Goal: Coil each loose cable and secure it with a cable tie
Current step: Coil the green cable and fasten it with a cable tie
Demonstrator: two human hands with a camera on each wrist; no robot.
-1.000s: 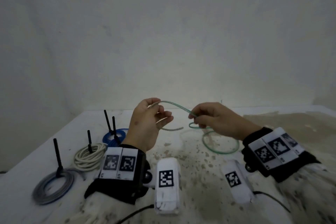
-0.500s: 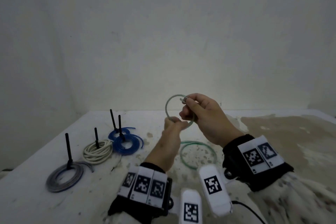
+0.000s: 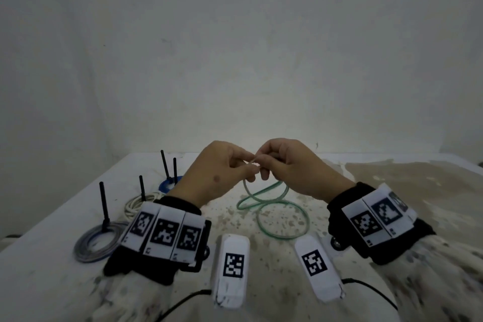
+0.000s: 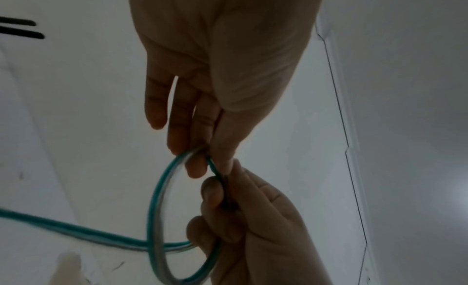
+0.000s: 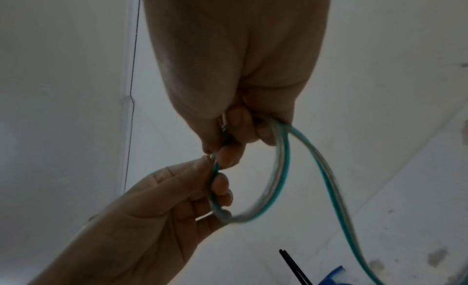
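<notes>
Pinching a green cable [image 3: 271, 198] between thumb and fingers, the left hand [image 3: 217, 175] and right hand [image 3: 292, 167] meet fingertip to fingertip above the surface [image 3: 392, 191]. A small loop of the cable hangs between them, and the rest trails down to lie in loops on the surface below. At the left lie a grey coil [image 3: 91, 243], a white coil [image 3: 136, 204] and a blue coil [image 3: 167, 183], each with black ties [image 3: 104, 206] standing upright. Both wristbands carry square black-and-white code markers; no readable writing shows.
</notes>
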